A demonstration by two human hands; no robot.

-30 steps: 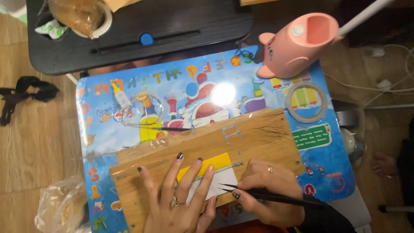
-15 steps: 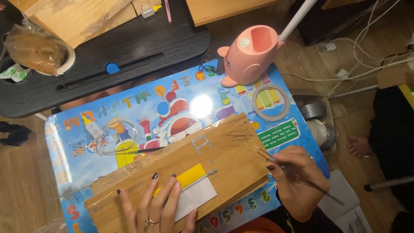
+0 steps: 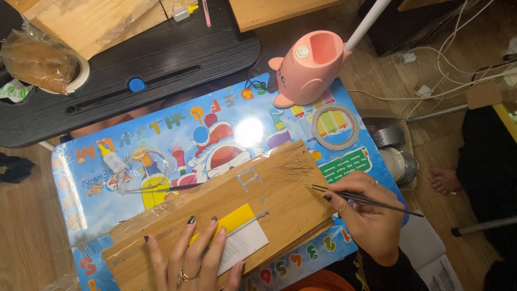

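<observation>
While right hand (image 3: 371,226) grips thin black tweezers (image 3: 366,200) at fine hair strands (image 3: 293,170) on wooden board (image 3: 226,215) | left hand (image 3: 191,253) flat, released, pressing yellow-white card (image 3: 237,234) | we judge strands could scatter, card slip.

Colourful cartoon table (image 3: 81,183), wooden board (image 3: 215,215), tape roll (image 3: 335,127), pink lamp base (image 3: 307,67)

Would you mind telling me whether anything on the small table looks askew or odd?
The wooden board lies slanted across the table, one corner past its front edge. Nothing looks spilled or broken.
</observation>
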